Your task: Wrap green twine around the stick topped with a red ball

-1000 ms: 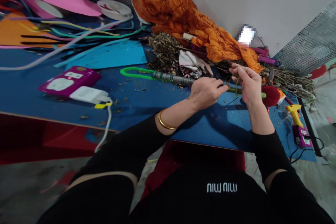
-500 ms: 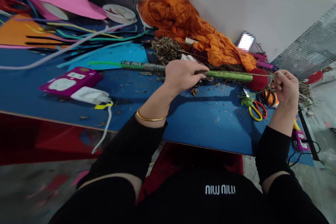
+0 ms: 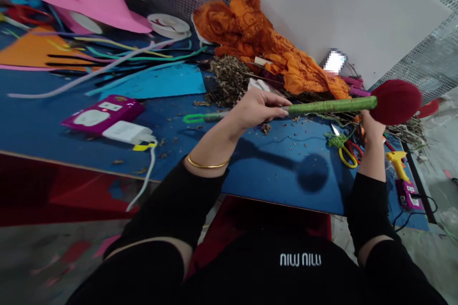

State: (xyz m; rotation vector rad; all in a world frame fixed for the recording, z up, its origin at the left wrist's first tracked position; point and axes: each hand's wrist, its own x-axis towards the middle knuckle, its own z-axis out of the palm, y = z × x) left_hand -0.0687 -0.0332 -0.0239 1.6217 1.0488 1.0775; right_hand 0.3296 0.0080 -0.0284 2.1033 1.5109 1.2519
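My left hand (image 3: pixel 259 107) is closed around a long green-wrapped stem (image 3: pixel 331 105) and holds it level above the blue table (image 3: pixel 272 167). A dark red ball-shaped flower head (image 3: pixel 395 101) sits on the stem's right end. The stem's left end forms a bright green loop (image 3: pixel 193 118). My right hand (image 3: pixel 370 124) is mostly hidden behind the red head; its fingers do not show. Below it lie scissors with yellow and red handles (image 3: pixel 348 150) and a tuft of green thread (image 3: pixel 335 139).
A purple power strip (image 3: pixel 102 112) with a white charger (image 3: pixel 129 132) lies at the left. Orange cloth (image 3: pixel 265 47) and dried plant bits (image 3: pixel 229 78) pile up at the back. A yellow glue gun (image 3: pixel 398 162) rests at the right edge. Coloured foam strips (image 3: pixel 107 57) cover the back left.
The stem has been lifted and swung so the red head rises at the right. My right hand moved from pulling thread by the scissors to behind the red head.
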